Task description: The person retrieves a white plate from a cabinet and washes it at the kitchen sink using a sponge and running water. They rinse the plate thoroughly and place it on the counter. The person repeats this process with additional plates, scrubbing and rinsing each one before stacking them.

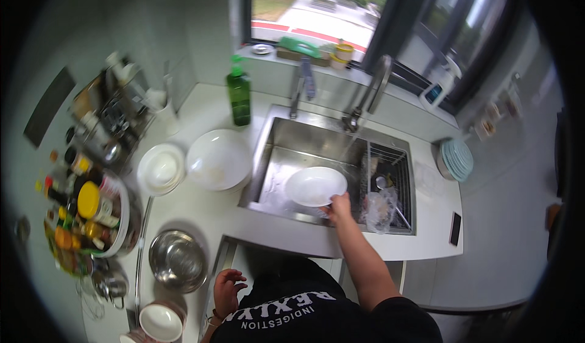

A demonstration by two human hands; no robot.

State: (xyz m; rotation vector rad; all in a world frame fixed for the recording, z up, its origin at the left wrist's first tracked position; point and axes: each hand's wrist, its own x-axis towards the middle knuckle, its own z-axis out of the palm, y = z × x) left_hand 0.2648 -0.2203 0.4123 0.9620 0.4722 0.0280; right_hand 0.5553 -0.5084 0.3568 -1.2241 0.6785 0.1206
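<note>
My right hand (pixel 339 208) grips the near right rim of a white oval dish (pixel 315 186). The dish is over the left part of a stainless steel sink (pixel 292 135). From the tall faucet (pixel 374 91) a thin stream of water runs down behind the dish, apart from it. My left hand (pixel 228 288) hangs at the counter's front edge beside my body, fingers slightly curled and apart, holding nothing. Nearest to it stands a steel bowl (pixel 178 260). A stack of large white plates (pixel 219 160) sits left of the sink.
A wire rack (pixel 402 160) with a plastic bag (pixel 381 210) fills the sink's right side. A green pump bottle (pixel 238 96) stands behind the plates. Smaller white dishes (pixel 161 169), a tub of condiments (pixel 123 228), white bowls (pixel 161 322), blue plates (pixel 455 160) and a phone (pixel 455 228) lie around.
</note>
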